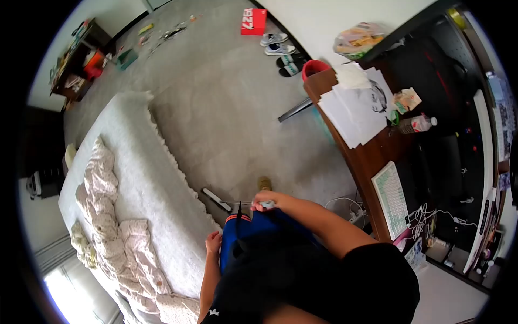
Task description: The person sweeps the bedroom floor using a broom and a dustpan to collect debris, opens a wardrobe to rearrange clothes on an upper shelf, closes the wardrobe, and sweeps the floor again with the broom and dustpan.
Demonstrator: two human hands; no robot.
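Note:
My right hand [261,202] is closed around the pale grip of a thin-handled tool, in front of my blue shorts. The thin rod runs left toward a narrow white bar-shaped head [217,200] on the floor beside the bed. The tool's exact kind is unclear; it resembles a flat mop. My left hand [214,241] hangs by the bed's edge, its fingers loosely apart with nothing visible in them. A brown shoe or slipper [264,183] shows on the floor just beyond my right hand.
The bed [132,124] with a crumpled quilt [102,216] lies left. On the right, a brown desk [359,162] holds papers, a bottle [415,125] and a keyboard [390,198]. Cables [348,202] trail below. Shoes [279,49] and a red box [253,21] stand ahead; floor litter [170,33] lies farther off.

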